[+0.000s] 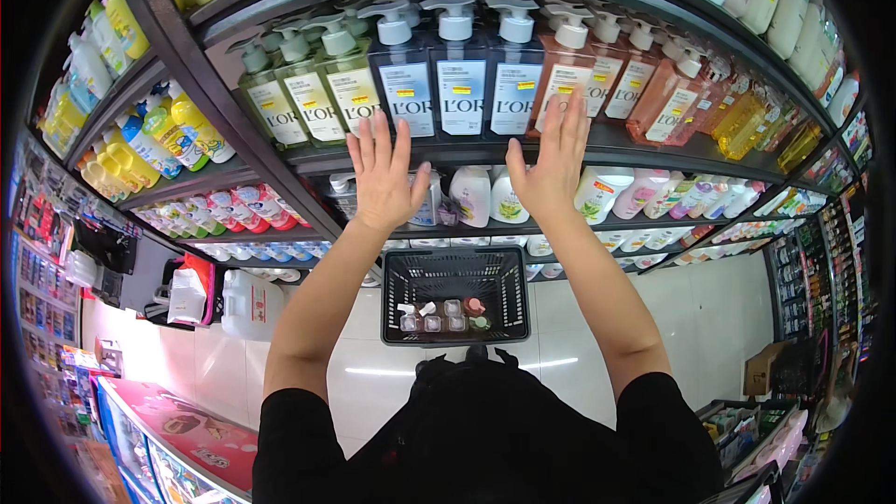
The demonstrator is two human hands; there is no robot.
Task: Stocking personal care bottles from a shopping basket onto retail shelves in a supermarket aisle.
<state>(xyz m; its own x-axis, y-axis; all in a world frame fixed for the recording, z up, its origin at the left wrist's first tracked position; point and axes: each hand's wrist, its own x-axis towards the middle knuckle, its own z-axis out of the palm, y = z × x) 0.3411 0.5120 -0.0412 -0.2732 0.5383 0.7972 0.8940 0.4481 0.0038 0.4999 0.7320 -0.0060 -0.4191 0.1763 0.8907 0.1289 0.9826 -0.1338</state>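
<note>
Green pump bottles (313,93) far left of shelf, three or so. Left hand (383,173) up, fingers spread, holding nothing. Three dark-blue pump bottles (460,79) dead centre at shelf edge: probably heavy, slick plastic, so grab body, not pump. Right hand (553,163) also open, empty, fingertips near amber pump bottles (567,75). Black basket (455,266) on floor below.
</note>
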